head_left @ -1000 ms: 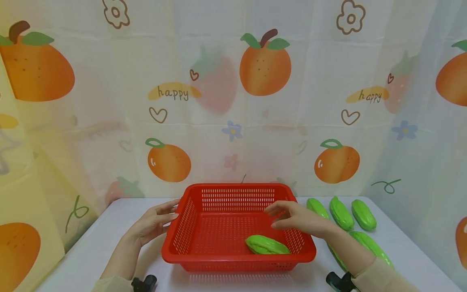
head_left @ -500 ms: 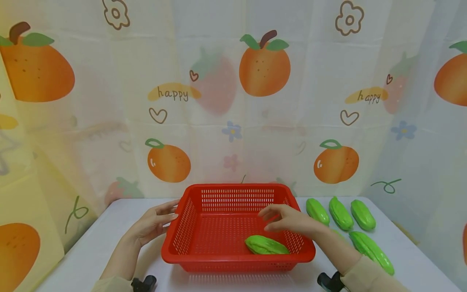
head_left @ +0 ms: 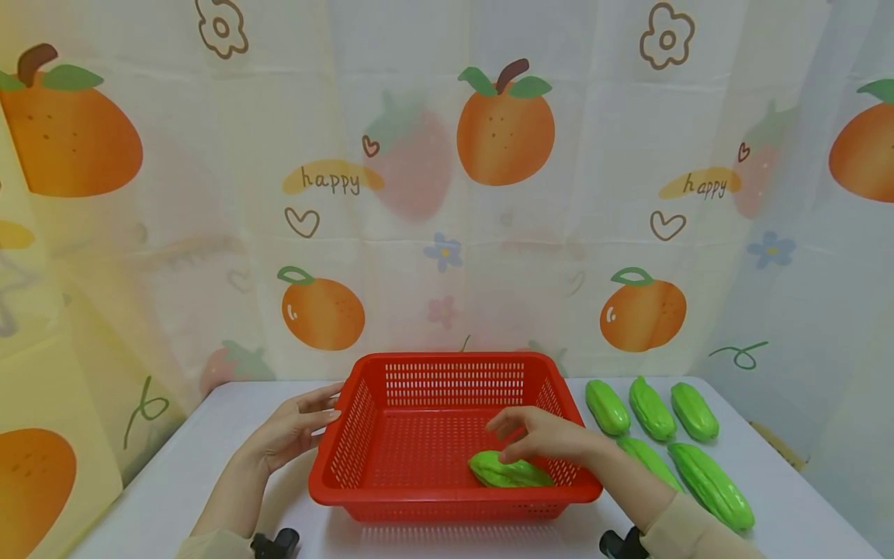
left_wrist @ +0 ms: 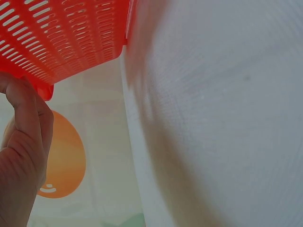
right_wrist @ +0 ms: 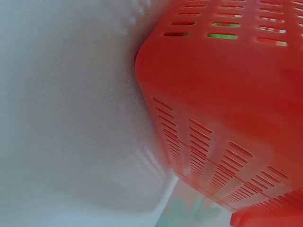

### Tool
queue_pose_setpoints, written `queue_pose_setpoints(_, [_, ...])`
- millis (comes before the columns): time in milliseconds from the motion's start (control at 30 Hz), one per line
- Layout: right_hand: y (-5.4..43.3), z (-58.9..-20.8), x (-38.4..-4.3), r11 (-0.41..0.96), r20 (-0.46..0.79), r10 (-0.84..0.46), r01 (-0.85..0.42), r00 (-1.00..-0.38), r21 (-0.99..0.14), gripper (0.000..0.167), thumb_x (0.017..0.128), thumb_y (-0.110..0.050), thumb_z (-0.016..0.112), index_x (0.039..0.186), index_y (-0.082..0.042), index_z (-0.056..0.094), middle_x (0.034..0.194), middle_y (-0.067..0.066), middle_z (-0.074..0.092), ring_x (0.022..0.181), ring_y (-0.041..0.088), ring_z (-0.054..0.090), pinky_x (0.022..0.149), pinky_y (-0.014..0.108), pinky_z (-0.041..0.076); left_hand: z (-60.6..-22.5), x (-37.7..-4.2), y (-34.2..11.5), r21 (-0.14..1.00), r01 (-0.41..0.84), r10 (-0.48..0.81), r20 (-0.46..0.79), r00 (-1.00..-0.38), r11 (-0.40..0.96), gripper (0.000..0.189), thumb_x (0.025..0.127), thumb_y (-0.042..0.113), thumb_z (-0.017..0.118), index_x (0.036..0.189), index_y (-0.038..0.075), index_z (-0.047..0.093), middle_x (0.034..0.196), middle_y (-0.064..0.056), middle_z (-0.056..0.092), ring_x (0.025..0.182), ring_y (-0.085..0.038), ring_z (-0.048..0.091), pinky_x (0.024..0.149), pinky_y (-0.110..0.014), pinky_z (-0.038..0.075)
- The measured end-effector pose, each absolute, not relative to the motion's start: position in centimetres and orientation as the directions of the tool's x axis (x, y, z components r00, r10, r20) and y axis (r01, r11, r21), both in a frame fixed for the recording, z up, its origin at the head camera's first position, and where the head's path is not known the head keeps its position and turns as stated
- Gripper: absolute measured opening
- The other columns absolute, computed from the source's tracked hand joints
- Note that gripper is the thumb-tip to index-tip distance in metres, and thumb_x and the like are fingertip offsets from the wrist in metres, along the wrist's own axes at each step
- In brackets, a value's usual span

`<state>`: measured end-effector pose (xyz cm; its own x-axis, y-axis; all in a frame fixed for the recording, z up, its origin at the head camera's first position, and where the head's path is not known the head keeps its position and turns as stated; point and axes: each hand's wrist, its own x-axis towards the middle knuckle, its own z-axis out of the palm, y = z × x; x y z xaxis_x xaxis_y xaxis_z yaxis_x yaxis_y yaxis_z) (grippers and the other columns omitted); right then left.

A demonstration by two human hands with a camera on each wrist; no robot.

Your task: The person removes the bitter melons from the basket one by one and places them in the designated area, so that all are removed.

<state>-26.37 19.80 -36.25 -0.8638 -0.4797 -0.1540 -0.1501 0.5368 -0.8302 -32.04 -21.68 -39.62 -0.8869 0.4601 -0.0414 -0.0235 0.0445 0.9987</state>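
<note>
A red plastic basket (head_left: 447, 494) stands on the white table, and a green ridged gourd (head_left: 513, 472) lies inside its near right part. At the basket's left rim, my left hand (head_left: 296, 427) holds the edge with thumb and fingers; the left wrist view shows the left hand (left_wrist: 26, 137) up against the rim. My right hand (head_left: 541, 436) is inside the basket over the gourd, fingers loosely bent and spread from the thumb. The thumb tip overlaps the gourd; whether it touches cannot be told. The right wrist view shows only the basket's outer wall (right_wrist: 213, 90), no hand.
Right of the basket lie several more green gourds (head_left: 653, 409) on the white table (head_left: 789, 497). My right forearm partly covers one gourd (head_left: 649, 462). A fruit-printed curtain (head_left: 447, 194) hangs behind the table and along both sides.
My right hand has moved left and down inside the basket, from above its right side to over the gourd. The left hand and the basket have stayed put.
</note>
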Motion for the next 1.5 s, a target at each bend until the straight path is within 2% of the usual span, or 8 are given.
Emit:
queue_pose_setpoints(233, [19.51, -36.57, -26.22, 0.580, -0.186, -0.483, -0.153, -0.856, -0.800, 0.041, 0.085, -0.012, 0.073, 0.124, -0.005, 0.062, 0.120, 0.012, 0.065, 0.113, 0.025, 0.058, 0.092, 0.044, 0.054, -39.59, -31.98, -21.63, 0.999, -0.023, 0.458, -0.040, -0.888, 0.044, 0.067, 0.101, 0.017, 0.054, 0.157, 0.003, 0.020, 0.120, 0.012, 0.065, 0.106, -0.009, 0.066, 0.091, -0.033, 0.056])
queue_pose_setpoints(400, [19.41, -36.84, -26.11, 0.608, -0.191, -0.504, -0.189, -0.843, -0.771, 0.039, 0.083, -0.011, 0.074, 0.121, -0.005, 0.064, 0.115, 0.009, 0.067, 0.111, 0.025, 0.060, 0.092, 0.044, 0.053, -39.64, -32.00, -21.65, 0.999, -0.026, 0.454, -0.044, -0.890, 0.047, 0.067, 0.100, 0.018, 0.054, 0.157, 0.003, 0.021, 0.120, 0.012, 0.065, 0.107, -0.009, 0.066, 0.091, -0.033, 0.056])
queue_pose_setpoints(667, [19.13, -36.86, -25.88, 0.633, -0.213, -0.507, -0.193, -0.835, -0.750, 0.036, 0.082, -0.009, 0.075, 0.116, -0.011, 0.066, 0.112, 0.007, 0.067, 0.109, 0.024, 0.058, 0.095, 0.050, 0.049, -39.66, -31.93, -21.66, 0.998, -0.024, 0.453, -0.045, -0.890, 0.053, 0.066, 0.101, 0.020, 0.054, 0.156, 0.004, 0.022, 0.120, 0.011, 0.066, 0.106, -0.010, 0.066, 0.092, -0.033, 0.057])
queue_pose_setpoints(1100, [19.15, -36.91, -25.79, 0.667, -0.220, -0.499, -0.209, -0.838, -0.715, 0.040, 0.080, -0.002, 0.075, 0.117, -0.014, 0.064, 0.113, 0.007, 0.065, 0.107, 0.023, 0.057, 0.091, 0.046, 0.051, -39.47, -31.77, -21.58, 0.998, -0.025, 0.453, -0.046, -0.890, 0.052, 0.067, 0.101, 0.019, 0.054, 0.156, 0.003, 0.021, 0.119, 0.011, 0.066, 0.106, -0.010, 0.067, 0.091, -0.032, 0.057])
queue_pose_setpoints(1500, [19.30, -36.73, -25.71, 0.653, -0.173, -0.501, -0.239, -0.848, -0.719, 0.040, 0.080, -0.006, 0.076, 0.118, -0.014, 0.064, 0.112, 0.008, 0.067, 0.105, 0.023, 0.060, 0.090, 0.046, 0.053, -39.45, -31.80, -21.52, 0.999, -0.030, 0.464, -0.039, -0.885, 0.028, 0.067, 0.101, 0.017, 0.054, 0.156, 0.002, 0.021, 0.119, 0.011, 0.066, 0.105, -0.009, 0.067, 0.091, -0.032, 0.057])
